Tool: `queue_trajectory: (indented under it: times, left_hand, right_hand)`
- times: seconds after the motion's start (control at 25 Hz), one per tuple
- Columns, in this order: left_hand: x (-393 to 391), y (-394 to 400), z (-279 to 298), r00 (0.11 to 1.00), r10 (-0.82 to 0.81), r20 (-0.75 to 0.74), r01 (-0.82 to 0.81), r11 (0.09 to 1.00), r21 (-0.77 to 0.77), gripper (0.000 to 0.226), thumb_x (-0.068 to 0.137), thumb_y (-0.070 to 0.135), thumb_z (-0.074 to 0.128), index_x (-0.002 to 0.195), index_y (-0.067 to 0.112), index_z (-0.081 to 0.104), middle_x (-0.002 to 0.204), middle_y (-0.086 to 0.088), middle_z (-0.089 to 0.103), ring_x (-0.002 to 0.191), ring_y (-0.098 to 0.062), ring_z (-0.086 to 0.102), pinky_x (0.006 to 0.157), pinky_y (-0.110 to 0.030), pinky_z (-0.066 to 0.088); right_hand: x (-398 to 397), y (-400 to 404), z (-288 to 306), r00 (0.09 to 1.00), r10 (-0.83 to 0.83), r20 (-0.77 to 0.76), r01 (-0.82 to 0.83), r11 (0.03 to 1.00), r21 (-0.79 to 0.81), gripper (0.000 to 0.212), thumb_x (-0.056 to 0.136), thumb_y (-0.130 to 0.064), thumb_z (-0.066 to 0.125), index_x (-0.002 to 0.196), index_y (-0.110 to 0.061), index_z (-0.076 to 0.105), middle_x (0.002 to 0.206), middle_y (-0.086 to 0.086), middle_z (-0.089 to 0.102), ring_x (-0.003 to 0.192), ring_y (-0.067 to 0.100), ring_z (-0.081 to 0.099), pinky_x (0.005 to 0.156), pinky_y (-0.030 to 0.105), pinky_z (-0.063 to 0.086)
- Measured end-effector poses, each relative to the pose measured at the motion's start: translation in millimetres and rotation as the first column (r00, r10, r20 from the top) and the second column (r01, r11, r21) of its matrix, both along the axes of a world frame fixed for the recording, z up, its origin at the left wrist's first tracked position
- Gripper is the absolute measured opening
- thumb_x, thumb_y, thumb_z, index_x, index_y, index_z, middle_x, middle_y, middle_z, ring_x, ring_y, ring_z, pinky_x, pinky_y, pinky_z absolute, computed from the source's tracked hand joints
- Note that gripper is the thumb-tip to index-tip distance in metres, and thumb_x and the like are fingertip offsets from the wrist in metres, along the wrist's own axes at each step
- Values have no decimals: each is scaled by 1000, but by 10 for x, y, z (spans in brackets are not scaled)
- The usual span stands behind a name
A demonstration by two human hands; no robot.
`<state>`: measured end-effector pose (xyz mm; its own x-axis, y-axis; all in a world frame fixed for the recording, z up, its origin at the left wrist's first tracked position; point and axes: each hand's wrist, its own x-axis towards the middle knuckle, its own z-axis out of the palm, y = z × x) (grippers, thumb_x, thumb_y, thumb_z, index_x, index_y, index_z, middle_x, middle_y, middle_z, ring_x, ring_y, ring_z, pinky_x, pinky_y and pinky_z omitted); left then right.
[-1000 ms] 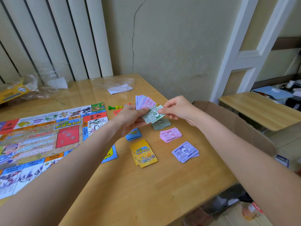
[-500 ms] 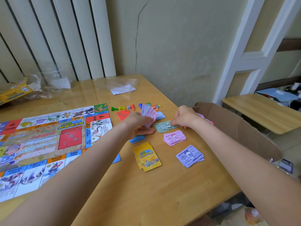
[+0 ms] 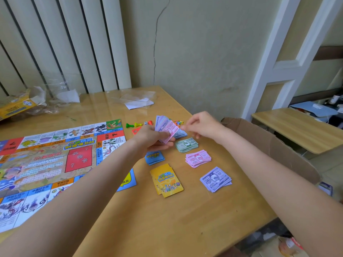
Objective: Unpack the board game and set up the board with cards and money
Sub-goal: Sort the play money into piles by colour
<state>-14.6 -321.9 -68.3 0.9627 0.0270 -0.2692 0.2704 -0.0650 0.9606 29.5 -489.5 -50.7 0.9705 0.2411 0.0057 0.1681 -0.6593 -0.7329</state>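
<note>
The game board (image 3: pixel 55 160) lies left on the table (image 3: pixel 167 229); card decks (image 3: pixel 167 180) and banknote piles (image 3: pixel 216 179) lie right of it.

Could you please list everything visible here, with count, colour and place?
Table: one, wooden, centre.
Board: one, multicoloured, table's left.
Green bills: one pile, near the hands.
Pink bills: one pile, in front of the green.
Purple bills: one pile, nearest.
Yellow cards: one stack, beside the board.
Blue cards: one stack, under the left hand.
Pawns: several, green, yellow, red, behind the hands.
Carton: one, brown, right of the table.
Left hand: grips fanned bills.
Right hand: fingers curled, at the fan.
</note>
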Motion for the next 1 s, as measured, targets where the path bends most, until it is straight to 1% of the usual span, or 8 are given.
queue_trajectory:
  times: [0.08,0.2,0.32,0.48,0.68,0.76,0.88,1.0]
  left_hand:
    - [-50,14,41,996,-86,-7,86,996,-16,9,89,7,59,96,4,64,75,-3,72,60,-8,69,57,-16,56]
    - [-120,-1,61,987,-160,-11,159,984,-76,13,92,15,56,93,7,66,76,-4,73,66,-9,70,58,-17,56]
    - [-149,-18,81,993,-115,-25,110,981,-158,20,94,18,52,90,3,65,70,-9,72,63,-12,70,60,-20,58]
    - [-239,-70,123,986,-160,-46,153,980,-129,16,94,13,53,89,1,63,67,-9,72,59,-12,70,59,-20,58]
    - [-313,-192,61,977,-204,-53,202,978,-41,13,91,10,57,93,0,65,71,-6,73,62,-9,69,60,-18,57]
    - [-322,-206,39,980,-191,-63,189,982,-27,12,90,9,58,93,0,65,70,-7,72,61,-9,69,60,-18,57]
    - [-335,-198,28,980,-189,-68,188,982,-24,7,88,8,60,89,3,65,67,-6,72,59,-8,68,57,-17,56]
    - [-334,-195,36,983,-174,-62,171,984,-51,6,88,8,61,88,5,65,64,-4,71,57,-6,68,52,-14,54]
  right_hand:
    - [-38,25,34,993,100,-60,-89,984,157,16,81,-20,71,75,-9,62,61,3,57,45,6,51,44,16,40]
    - [-92,41,41,986,162,-42,-155,978,138,17,82,-11,69,68,-8,61,57,4,55,36,0,45,40,15,34]
    - [-140,-17,57,979,182,-92,-173,980,102,16,83,-7,67,68,-9,61,58,3,54,41,4,45,41,17,33]
    - [-218,-254,83,963,60,-264,-57,998,21,12,84,-11,65,73,-8,59,58,1,52,46,9,40,40,18,27]
    - [-367,-427,-117,970,-72,-230,-15,935,-353,26,80,-17,68,60,-12,52,54,1,48,45,12,37,41,19,30]
    - [-388,-419,-139,980,-98,-174,18,911,-412,35,75,-18,72,54,-14,44,50,3,43,43,15,36,42,20,30]
    - [-378,-388,-28,990,-77,-116,42,960,-278,44,77,-23,72,54,-15,36,51,5,37,44,18,32,42,21,27]
    - [-406,-283,150,993,42,-108,-38,999,34,33,83,-31,68,61,-11,53,56,3,48,49,15,39,44,21,31]
